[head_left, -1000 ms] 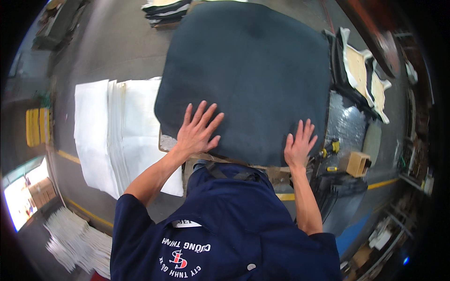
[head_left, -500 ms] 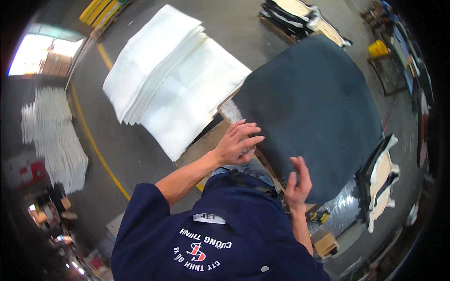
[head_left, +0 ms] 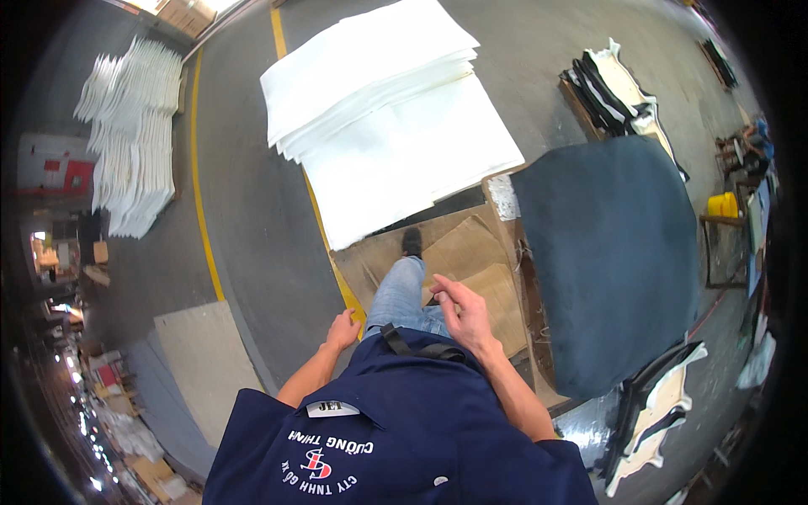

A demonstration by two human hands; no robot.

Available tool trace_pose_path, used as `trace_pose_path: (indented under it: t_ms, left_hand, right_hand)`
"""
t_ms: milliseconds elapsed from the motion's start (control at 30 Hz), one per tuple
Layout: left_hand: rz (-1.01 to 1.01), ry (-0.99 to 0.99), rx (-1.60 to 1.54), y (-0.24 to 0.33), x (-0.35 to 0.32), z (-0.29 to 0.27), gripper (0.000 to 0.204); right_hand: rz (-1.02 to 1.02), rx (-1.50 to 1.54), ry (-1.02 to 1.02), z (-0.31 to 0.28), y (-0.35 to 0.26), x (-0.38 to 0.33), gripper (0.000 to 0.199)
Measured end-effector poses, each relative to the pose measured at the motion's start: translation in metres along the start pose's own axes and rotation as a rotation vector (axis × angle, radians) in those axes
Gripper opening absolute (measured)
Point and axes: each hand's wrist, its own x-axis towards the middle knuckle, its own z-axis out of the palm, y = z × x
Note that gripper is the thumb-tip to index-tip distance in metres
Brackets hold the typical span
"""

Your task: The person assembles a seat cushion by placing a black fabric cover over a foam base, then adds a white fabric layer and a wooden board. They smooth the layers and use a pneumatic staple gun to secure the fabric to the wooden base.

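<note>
My left hand (head_left: 342, 329) hangs low at my left side beside my jeans, fingers loosely bent and apart, holding nothing I can see. In front of my waist, my right hand (head_left: 465, 317) is raised with thumb and forefinger apart and nothing between them. To its right lies a large dark grey-green padded panel (head_left: 613, 261) with rounded corners, on a wooden bench (head_left: 532, 316); the hand is clear of it. Ahead of me rises a tall stack of white sheets (head_left: 404, 156), its layers slightly fanned, touched by neither hand.
Flattened cardboard (head_left: 475, 261) lies on the floor by my foot. Black-and-cream padded pieces (head_left: 619, 88) are stacked beyond the panel, and similar pieces (head_left: 656, 421) lie at the near right. Another white stack (head_left: 139, 139) stands far left, past a yellow floor line (head_left: 200, 185).
Both hands have moved away from the panel: the left dropped to my side, the right shifted left before my waist. My body and view have turned left, toward the white sheets.
</note>
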Motion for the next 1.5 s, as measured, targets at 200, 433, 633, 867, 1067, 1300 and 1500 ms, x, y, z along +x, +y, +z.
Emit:
trace_pose_path:
  t_ms: [200, 433, 633, 867, 1067, 1300, 1500]
  left_hand:
    - [0.067, 0.271, -0.294, 0.003, 0.027, 0.009, 0.045]
    - [0.047, 0.219, -0.428, 0.008, 0.062, -0.030, 0.040]
    - [0.006, 0.066, -0.341, -0.036, 0.094, -0.040, 0.038]
    - [-0.009, -0.039, -0.254, -0.050, 0.169, -0.028, 0.039]
    - [-0.059, 0.095, -0.120, -0.052, 0.241, 0.026, 0.039]
    - [-0.069, 0.115, -0.267, -0.068, 0.291, 0.009, 0.036]
    - [-0.100, 0.121, -0.269, -0.057, 0.298, 0.003, 0.036]
  right_hand:
    - [0.145, -0.250, -0.403, 0.048, 0.045, 0.012, 0.030]
    - [0.571, -0.177, -0.526, 0.100, 0.127, 0.060, 0.037]
    - [1.182, 0.484, -0.118, 0.160, 0.181, 0.131, 0.044]
    - [1.473, 0.681, 0.160, 0.271, 0.360, 0.198, 0.035]
    - [1.504, 0.797, 0.485, 0.359, 0.609, 0.212, 0.024]
    - [1.212, 1.166, 0.586, 0.395, 0.811, 0.296, 0.024]
    - [1.203, 1.082, 0.376, 0.442, 0.765, 0.324, 0.047]
